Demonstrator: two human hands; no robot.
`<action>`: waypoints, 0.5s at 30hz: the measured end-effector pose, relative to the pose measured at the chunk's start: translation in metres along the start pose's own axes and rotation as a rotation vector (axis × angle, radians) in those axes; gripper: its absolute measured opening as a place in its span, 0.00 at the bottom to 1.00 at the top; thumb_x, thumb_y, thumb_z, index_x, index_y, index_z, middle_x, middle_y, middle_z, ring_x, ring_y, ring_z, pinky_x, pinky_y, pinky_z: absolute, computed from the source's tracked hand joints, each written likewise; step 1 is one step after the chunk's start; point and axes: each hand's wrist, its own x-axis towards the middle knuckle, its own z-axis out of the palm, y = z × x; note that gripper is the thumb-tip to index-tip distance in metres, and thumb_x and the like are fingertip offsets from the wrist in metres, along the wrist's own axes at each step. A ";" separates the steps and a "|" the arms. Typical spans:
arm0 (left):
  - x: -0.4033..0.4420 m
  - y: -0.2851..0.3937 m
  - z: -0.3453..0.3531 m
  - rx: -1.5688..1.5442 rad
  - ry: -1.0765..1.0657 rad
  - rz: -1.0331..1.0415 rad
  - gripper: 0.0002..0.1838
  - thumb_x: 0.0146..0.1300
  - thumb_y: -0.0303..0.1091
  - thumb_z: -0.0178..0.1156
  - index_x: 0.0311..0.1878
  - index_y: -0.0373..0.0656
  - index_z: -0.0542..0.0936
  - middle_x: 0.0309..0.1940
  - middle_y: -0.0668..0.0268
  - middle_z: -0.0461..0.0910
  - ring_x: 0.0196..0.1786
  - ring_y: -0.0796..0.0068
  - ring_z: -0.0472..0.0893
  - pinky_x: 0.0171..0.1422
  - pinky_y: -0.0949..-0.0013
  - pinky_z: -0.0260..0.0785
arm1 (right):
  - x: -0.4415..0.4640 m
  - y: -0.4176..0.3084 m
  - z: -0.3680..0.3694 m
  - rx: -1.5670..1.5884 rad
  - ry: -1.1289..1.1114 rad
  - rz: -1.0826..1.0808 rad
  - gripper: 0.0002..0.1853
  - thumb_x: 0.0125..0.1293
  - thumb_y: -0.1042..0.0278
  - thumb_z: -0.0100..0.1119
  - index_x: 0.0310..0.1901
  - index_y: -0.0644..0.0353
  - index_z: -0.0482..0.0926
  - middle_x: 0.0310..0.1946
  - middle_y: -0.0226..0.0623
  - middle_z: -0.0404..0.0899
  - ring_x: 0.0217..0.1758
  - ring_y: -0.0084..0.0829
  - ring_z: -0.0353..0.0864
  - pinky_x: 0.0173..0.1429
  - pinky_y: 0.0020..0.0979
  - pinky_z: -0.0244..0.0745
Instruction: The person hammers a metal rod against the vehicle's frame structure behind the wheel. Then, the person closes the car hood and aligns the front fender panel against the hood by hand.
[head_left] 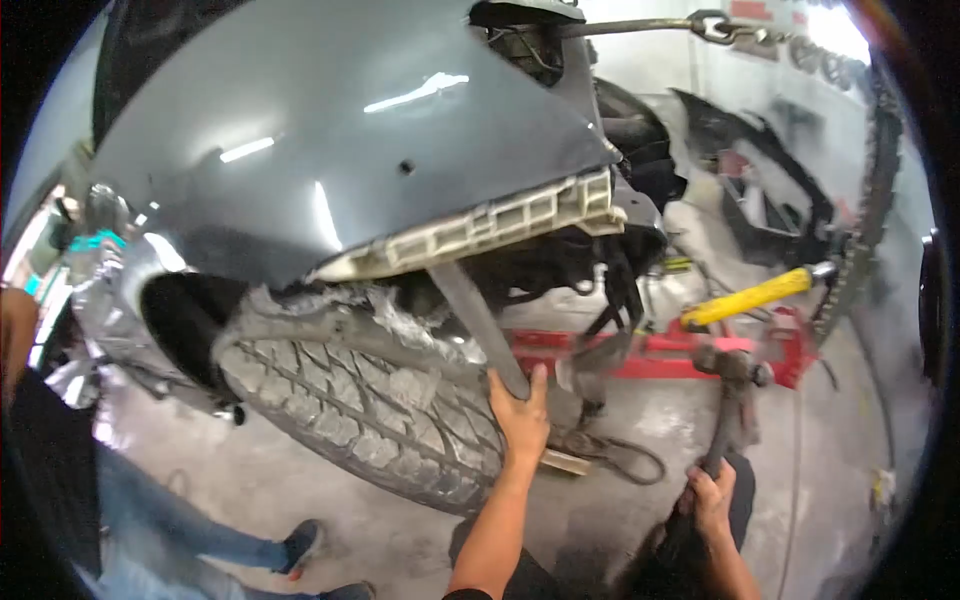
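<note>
My left hand [522, 415] is closed around the lower end of a flat grey metal bar [475, 320]. The bar slants up and left, and its upper end passes out of sight at the pale plastic bracket [500, 222] below the grey fender [300, 130]. Lower right, my right hand [708, 498] grips the handle of a hammer [733, 368], held upright with its head on top and apart from the bar. A worn, dusty tire [370, 415] stands just left of my left hand.
A red metal frame [650, 356] and a yellow-handled tool [750, 298] lie beyond the hammer. A hook and chain [712, 27] pull from the car's front. Another chain [870, 200] hangs at right. Another person's jeans-clad leg [190, 520] is at lower left.
</note>
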 end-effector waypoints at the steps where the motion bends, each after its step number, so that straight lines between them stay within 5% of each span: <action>1: 0.002 0.001 0.003 0.028 0.023 0.076 0.18 0.69 0.32 0.69 0.52 0.31 0.75 0.40 0.62 0.82 0.41 0.71 0.78 0.51 0.65 0.72 | 0.009 -0.006 -0.002 0.035 -0.038 0.056 0.08 0.62 0.68 0.62 0.39 0.61 0.75 0.24 0.27 0.73 0.20 0.23 0.70 0.23 0.28 0.65; 6: -0.009 -0.073 -0.020 0.143 -0.002 0.111 0.11 0.69 0.27 0.66 0.50 0.35 0.80 0.42 0.64 0.84 0.43 0.74 0.79 0.51 0.69 0.72 | 0.085 0.077 -0.041 0.040 0.029 0.068 0.15 0.63 0.65 0.65 0.45 0.64 0.74 0.27 0.28 0.73 0.31 0.23 0.72 0.37 0.31 0.71; 8: -0.010 -0.061 -0.018 0.014 0.077 -0.019 0.05 0.68 0.26 0.67 0.43 0.37 0.83 0.38 0.67 0.85 0.42 0.74 0.82 0.48 0.68 0.74 | 0.102 0.074 -0.043 0.170 -0.128 0.017 0.13 0.63 0.64 0.64 0.38 0.60 0.69 0.15 0.27 0.65 0.09 0.24 0.63 0.14 0.28 0.62; 9: -0.012 -0.067 -0.019 -0.081 0.093 -0.070 0.04 0.68 0.27 0.67 0.42 0.38 0.83 0.37 0.67 0.86 0.41 0.75 0.82 0.47 0.68 0.74 | 0.105 0.066 -0.051 0.138 -0.219 0.043 0.13 0.64 0.64 0.65 0.37 0.62 0.72 0.18 0.31 0.70 0.13 0.28 0.69 0.18 0.32 0.65; 11: -0.019 -0.066 -0.021 -0.261 0.146 -0.175 0.07 0.69 0.28 0.66 0.47 0.40 0.82 0.43 0.65 0.85 0.44 0.71 0.83 0.49 0.66 0.76 | 0.111 0.055 -0.064 0.075 -0.379 0.086 0.12 0.66 0.66 0.69 0.37 0.66 0.77 0.23 0.38 0.79 0.22 0.36 0.79 0.27 0.38 0.73; 15: -0.035 -0.089 -0.035 -0.381 0.158 -0.119 0.17 0.73 0.33 0.63 0.61 0.43 0.75 0.55 0.61 0.81 0.52 0.64 0.83 0.55 0.58 0.81 | 0.127 0.086 -0.074 0.082 -0.340 0.062 0.10 0.66 0.70 0.68 0.35 0.68 0.78 0.24 0.36 0.78 0.24 0.31 0.77 0.28 0.36 0.71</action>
